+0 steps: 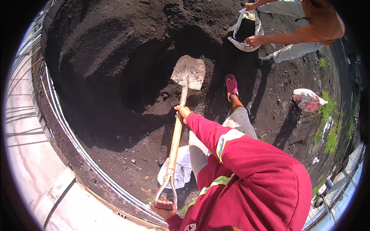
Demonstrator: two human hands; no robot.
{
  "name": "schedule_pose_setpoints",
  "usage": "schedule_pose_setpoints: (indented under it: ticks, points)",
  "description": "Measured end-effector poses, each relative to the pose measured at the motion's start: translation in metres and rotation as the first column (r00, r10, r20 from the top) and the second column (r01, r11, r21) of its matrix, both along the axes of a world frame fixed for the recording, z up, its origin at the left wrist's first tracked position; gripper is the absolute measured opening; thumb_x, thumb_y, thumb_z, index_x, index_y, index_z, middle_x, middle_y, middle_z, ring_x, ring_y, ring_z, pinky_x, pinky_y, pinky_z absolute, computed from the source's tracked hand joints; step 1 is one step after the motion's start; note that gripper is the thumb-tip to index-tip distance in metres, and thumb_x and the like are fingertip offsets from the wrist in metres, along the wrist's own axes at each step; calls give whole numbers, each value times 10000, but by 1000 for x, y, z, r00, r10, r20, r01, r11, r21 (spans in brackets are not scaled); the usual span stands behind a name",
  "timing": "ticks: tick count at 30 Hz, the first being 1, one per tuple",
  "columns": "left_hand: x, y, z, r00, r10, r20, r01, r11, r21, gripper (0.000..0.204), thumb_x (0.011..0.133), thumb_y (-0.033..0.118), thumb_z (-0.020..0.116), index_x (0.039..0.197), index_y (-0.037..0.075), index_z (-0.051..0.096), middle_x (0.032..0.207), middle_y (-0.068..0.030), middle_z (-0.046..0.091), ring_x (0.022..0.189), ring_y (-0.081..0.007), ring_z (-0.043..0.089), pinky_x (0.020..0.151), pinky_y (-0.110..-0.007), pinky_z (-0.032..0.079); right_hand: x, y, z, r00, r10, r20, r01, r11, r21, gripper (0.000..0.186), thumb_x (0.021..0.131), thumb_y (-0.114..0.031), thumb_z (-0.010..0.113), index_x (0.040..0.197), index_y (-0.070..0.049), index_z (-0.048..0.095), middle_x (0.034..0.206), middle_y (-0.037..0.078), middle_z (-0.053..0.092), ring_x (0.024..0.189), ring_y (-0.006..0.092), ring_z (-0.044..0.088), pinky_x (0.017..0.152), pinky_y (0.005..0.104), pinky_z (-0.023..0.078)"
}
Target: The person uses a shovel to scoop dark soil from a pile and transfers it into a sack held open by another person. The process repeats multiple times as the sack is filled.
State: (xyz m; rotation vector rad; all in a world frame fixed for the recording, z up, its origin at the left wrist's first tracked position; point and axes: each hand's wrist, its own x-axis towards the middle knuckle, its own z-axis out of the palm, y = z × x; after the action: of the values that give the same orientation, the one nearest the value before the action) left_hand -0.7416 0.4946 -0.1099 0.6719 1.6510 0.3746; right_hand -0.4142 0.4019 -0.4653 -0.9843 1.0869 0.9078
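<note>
My left hand (163, 209) is closed round the grip at the top of a shovel (175, 148). Farther up, my right hand (183, 114) wraps the wooden shaft close to the metal socket. The shovel's blade (189, 72), smeared with pale dirt, is at the foot of a heap of dark, sand-like material (111, 50); I cannot tell whether it touches the ground. At upper right a co-worker's hands (254, 41) hold the mouth of a white sack (246, 47) with dark material inside. My maroon shoe (231, 85) stands between blade and sack.
White crumpled fabric (181, 169) lies beside the shaft. On the right stands a white and red sack (307, 100) near grass tufts (327, 106). Long pale pipes or rods (83, 150) run along a concrete slab (29, 154) at left. The co-worker's leg (296, 52) is at upper right.
</note>
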Motion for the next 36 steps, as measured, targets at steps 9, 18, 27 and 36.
schedule_pose_setpoints:
  ticks: [9,18,27,36]
  points:
    - [101,60,-49,978,-185,-99,200,965,169,373,846,492,644,800,171,459,621,24,452,496,-99,448,448,-253,386,1,-75,30,491,797,352,-786,579,-217,344,851,-278,612,1095,-35,603,886,97,681,740,193,664,678,340,531]
    - [315,6,30,818,-509,268,381,828,410,141,926,247,616,941,154,511,703,21,521,588,-90,513,511,-256,447,-7,-386,-2,72,981,-181,-578,-107,-809,178,811,-252,593,814,-93,674,834,133,704,762,272,690,677,434,546]
    - [479,-166,37,639,-747,182,543,606,581,271,874,333,674,865,94,546,746,-19,539,618,-119,564,516,-245,495,-87,-542,-65,-321,947,1,-602,-203,-772,267,817,-296,429,1004,-192,590,883,17,596,818,235,618,624,485,481]
    - [540,-264,34,574,-809,129,627,535,566,287,880,292,669,869,34,543,712,-34,538,549,-117,538,438,-225,442,-20,-584,50,957,289,22,-268,913,-308,186,878,-264,566,1028,-156,555,795,22,645,619,175,629,519,366,500]
